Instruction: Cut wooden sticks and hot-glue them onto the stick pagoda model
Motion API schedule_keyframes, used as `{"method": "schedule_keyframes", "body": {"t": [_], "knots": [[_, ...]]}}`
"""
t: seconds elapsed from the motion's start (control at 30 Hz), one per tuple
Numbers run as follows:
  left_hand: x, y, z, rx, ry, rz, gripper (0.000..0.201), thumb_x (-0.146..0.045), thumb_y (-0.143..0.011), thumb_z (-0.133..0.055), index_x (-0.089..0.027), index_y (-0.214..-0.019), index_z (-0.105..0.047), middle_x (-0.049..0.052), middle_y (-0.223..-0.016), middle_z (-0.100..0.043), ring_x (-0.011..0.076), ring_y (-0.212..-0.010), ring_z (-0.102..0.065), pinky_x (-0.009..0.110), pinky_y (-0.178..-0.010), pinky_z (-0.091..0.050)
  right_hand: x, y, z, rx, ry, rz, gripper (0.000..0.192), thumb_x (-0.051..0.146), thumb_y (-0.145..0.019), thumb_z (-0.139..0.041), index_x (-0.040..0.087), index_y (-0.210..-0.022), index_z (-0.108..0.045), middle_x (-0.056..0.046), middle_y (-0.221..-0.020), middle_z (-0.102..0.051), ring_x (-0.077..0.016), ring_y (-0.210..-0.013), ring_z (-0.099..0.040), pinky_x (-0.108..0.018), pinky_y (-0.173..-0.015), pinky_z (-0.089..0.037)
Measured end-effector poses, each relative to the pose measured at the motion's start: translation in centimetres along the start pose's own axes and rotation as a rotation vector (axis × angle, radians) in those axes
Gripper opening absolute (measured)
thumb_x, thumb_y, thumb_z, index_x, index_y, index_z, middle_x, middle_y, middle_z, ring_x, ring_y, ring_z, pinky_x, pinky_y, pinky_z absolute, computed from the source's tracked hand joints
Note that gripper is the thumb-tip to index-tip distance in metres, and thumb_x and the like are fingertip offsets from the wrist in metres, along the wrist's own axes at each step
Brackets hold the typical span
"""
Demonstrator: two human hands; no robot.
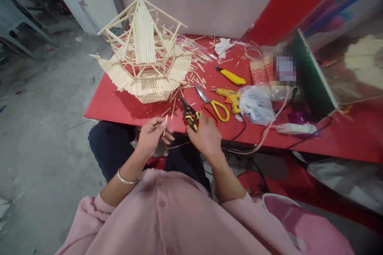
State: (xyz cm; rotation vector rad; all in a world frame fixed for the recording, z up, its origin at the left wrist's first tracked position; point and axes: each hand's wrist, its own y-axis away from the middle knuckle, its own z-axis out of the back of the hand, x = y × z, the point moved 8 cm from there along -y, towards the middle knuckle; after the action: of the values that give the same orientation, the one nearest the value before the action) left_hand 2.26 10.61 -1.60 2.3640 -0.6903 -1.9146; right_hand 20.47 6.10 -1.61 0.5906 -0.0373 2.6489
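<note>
My left hand (153,134) pinches a short wooden stick (165,124) between thumb and fingers, just off the table's front edge. At that same edge, my right hand (206,133) is closed around the handles of black-and-yellow pliers (189,114), whose jaws point away from me. Beyond both hands stands a pagoda-like model (145,55) built of pale wooden sticks, with a tiered, slatted roof. Scissors with yellow handles (220,110) lie to the right of the pliers. Part of the pliers' grip is hidden under my right fingers.
On the red table (104,95) are a yellow glue gun (231,97), a yellow utility knife (231,75), a plastic bag (256,103) and scattered stick pieces (197,77). A green-sided box (314,71) stands at the right. Cables (261,143) trail over the front edge.
</note>
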Motion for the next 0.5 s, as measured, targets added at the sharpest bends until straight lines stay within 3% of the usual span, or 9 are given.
{"method": "schedule_keyframes", "body": {"t": [0.1, 0.2, 0.33, 0.5], "knots": [[0.4, -0.5, -1.8, 0.081, 0.111, 0.070, 0.035, -0.044, -0.072, -0.073, -0.018, -0.081, -0.052, -0.001, -0.063, -0.067, 0.0084, -0.037, -0.055, 0.015, -0.031, -0.035, 0.2, -1.9, 0.1, -0.078, 0.038, 0.024, 0.068, 0.047, -0.085, -0.051, 0.006, -0.139, -0.043, -0.026, -0.112, -0.057, -0.0377, -0.104, -0.055, -0.048, -0.083, -0.045], [-0.1, -0.8, -2.6, 0.124, 0.148, 0.059, 0.033, -0.043, -0.075, -0.072, -0.017, -0.082, -0.053, -0.001, -0.064, -0.067, 0.0053, -0.033, -0.050, 0.014, -0.030, -0.028, 0.0, -3.0, 0.9, -0.148, 0.060, 0.119, 0.057, 0.049, -0.093, -0.039, 0.009, -0.129, -0.055, -0.023, -0.112, -0.061, -0.0345, -0.105, -0.054, -0.045, -0.088, -0.043], [-0.4, -0.8, -2.6, 0.132, 0.178, 0.053, 0.031, -0.042, -0.077, -0.071, -0.016, -0.086, -0.056, -0.002, -0.066, -0.066, 0.0042, -0.034, -0.048, 0.014, -0.030, -0.026, -3.0, -4.3, 3.5, -0.312, 0.188, 0.093, 0.046, 0.040, -0.094, -0.037, 0.011, -0.120, -0.062, -0.020, -0.111, -0.063, -0.0327, -0.104, -0.054, -0.042, -0.087, -0.041], [0.3, -1.0, -2.6, 0.112, 0.180, 0.073, 0.030, -0.042, -0.076, -0.071, -0.016, -0.084, -0.056, -0.001, -0.064, -0.066, 0.0064, -0.040, -0.053, 0.015, -0.033, -0.030, -5.6, -5.9, 3.9, -0.269, 0.286, 0.092, 0.039, 0.040, -0.089, -0.045, 0.013, -0.110, -0.066, -0.016, -0.096, -0.066, -0.0284, -0.089, -0.057, -0.035, -0.074, -0.040]]}}
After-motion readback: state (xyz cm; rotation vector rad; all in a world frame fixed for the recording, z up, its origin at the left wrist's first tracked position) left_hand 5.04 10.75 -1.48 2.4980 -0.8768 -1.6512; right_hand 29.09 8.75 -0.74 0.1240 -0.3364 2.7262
